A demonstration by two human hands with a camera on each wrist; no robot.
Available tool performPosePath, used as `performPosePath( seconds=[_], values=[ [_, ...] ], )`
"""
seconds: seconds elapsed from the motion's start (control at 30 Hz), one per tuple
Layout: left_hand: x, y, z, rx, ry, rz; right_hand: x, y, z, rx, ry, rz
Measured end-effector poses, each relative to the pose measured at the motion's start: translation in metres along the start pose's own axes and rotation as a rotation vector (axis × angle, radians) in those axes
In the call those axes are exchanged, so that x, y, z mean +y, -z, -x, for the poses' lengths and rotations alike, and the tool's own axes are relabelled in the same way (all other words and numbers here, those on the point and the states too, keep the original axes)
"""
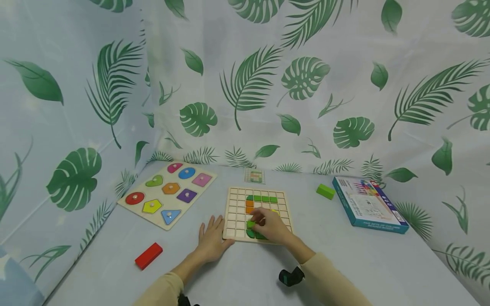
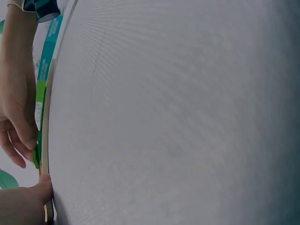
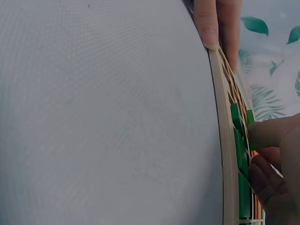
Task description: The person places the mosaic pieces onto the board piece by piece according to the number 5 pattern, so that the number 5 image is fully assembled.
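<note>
A wooden grid board (image 1: pixel 235 216) lies on the table before me. My right hand (image 1: pixel 274 227) reaches over its lower part and pinches a small light green block (image 1: pixel 250 224) between thumb and fingers. Dark green pieces (image 3: pixel 241 150) sit in the grid's near row, partly hidden by that hand. Farther up, orange blocks (image 1: pixel 249 206) and a row of green blocks (image 1: pixel 265 199) lie in cells; a bit of yellow shows behind the right hand. My left hand (image 1: pixel 210 243) rests with spread fingers at the near left corner, its thumb on the board's edge.
A shape puzzle board (image 1: pixel 160 187) with knobbed pieces lies at the left. A red block (image 1: pixel 149 256) is nearer me. Behind the grid is a small pattern card (image 1: pixel 254 176). To the right are a green block (image 1: pixel 325 191) and a flat box (image 1: pixel 369 206).
</note>
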State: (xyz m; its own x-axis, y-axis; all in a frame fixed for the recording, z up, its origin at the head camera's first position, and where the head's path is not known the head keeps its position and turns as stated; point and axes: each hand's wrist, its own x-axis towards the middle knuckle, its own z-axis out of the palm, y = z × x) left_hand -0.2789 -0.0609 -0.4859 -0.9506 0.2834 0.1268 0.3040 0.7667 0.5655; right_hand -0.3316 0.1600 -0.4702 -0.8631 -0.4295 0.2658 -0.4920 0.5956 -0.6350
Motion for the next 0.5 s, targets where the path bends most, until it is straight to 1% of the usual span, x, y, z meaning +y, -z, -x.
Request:
performPosePath(
  seconds=[0.13,0.33,0.5],
  values=[
    [-0.0005,0.0005,-0.0008,0.003,-0.002,0.005,-0.0015,-0.0015,-0.0003,-0.004,0.039,0.014],
    [-0.0006,0.0011,-0.0007,0.014,-0.012,0.005,-0.0029,-0.0021,-0.0016,-0.003,0.037,0.036],
    [0.0002,0.0006,-0.0004,0.001,-0.002,0.007,-0.0019,-0.0027,-0.0024,-0.01,0.033,0.045]
  ],
)
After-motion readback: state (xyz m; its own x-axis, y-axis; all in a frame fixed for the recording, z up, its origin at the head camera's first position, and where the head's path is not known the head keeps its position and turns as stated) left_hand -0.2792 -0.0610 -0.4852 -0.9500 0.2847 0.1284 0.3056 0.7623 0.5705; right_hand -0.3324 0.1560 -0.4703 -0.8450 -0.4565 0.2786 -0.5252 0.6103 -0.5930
